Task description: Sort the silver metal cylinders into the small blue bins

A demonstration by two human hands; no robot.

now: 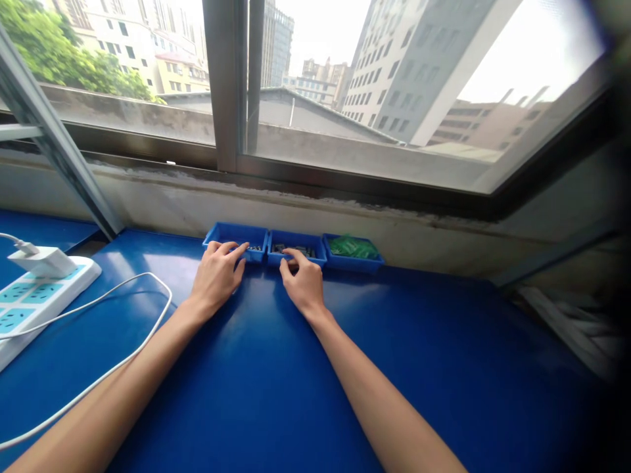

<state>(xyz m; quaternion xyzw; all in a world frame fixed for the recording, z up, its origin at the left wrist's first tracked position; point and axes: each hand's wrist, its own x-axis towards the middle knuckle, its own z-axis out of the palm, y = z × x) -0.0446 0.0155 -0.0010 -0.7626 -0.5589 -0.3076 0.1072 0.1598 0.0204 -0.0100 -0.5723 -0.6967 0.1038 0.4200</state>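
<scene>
Three small blue bins stand in a row at the back of the table, against the wall. My left hand [218,272] reaches to the front rim of the left bin [236,231], fingers apart and nothing visible in them. Small metal-looking parts [255,248] lie in that bin. Over the front edge of the middle bin [296,238], my right hand [304,281] has its thumb and index finger apart, its other fingers partly hidden. Small grey parts [309,251] show inside the middle bin. The right bin [355,264] holds green, thin plastic-like pieces [352,247], with neither hand on it.
A blue table [276,387] spreads under my arms. To the left, a white power strip [91,270] carries a charger plug [46,261], and its white cable [167,309] loops beside my left forearm. A metal ladder-like frame [73,157] leans at left, before the window [229,98].
</scene>
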